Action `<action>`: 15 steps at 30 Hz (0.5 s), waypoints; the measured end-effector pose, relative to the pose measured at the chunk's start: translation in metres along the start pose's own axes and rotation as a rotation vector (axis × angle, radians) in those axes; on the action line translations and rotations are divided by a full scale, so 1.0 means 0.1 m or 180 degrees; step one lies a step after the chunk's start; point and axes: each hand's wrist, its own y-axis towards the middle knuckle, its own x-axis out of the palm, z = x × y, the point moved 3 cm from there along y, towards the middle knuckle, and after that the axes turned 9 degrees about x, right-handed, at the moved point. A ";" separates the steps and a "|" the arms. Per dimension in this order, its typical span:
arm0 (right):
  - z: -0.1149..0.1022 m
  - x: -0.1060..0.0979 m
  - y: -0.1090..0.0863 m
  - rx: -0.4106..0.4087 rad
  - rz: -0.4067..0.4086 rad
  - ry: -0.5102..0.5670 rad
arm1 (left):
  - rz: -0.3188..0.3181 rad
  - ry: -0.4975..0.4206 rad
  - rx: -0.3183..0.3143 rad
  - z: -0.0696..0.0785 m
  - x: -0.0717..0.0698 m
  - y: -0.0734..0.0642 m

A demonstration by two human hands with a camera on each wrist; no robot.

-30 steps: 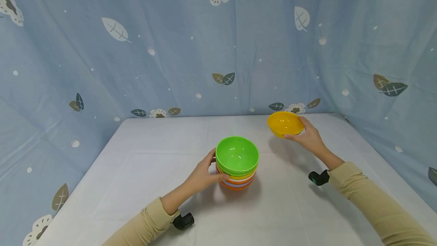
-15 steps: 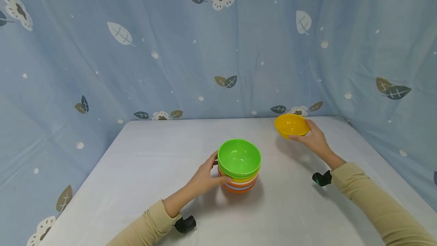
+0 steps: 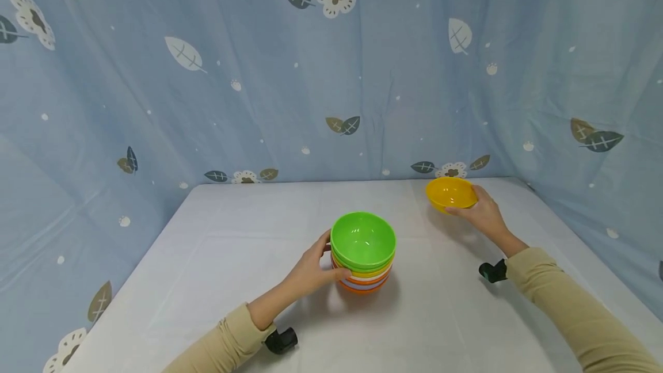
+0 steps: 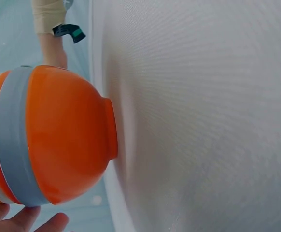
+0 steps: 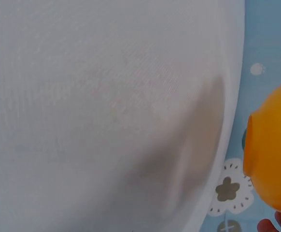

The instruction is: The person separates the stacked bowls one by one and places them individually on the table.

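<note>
Left hand (image 3: 308, 272) gripping a stack of bowls (image 3: 364, 252), right hand (image 3: 486, 214) holding a yellow bowl (image 3: 450, 193) above the tabletop (image 3: 248, 235)

Head view: the left hand clasps the stack's left side, thumb in front, with a green bowl (image 3: 364, 239) uppermost; the right hand pinches the yellow bowl by its right side, well apart from the stack and farther back, near the blue curtain (image 3: 290, 73). Left wrist view: an orange bowl (image 4: 68, 135) is lowest, its foot towards the tabletop, though I cannot tell whether they touch; a grey-blue bowl (image 4: 17, 140) comes next, fingertips (image 4: 28, 217) at its side. Right wrist view: the yellow bowl is raised off the tabletop, a shadow (image 5: 179, 159) on the cloth
</note>
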 end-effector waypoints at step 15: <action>0.19 0.00 0.02 0.0153 -0.0073 -0.0218 | 0.0025 0.0010 -0.0014 -0.02 0.01 0.00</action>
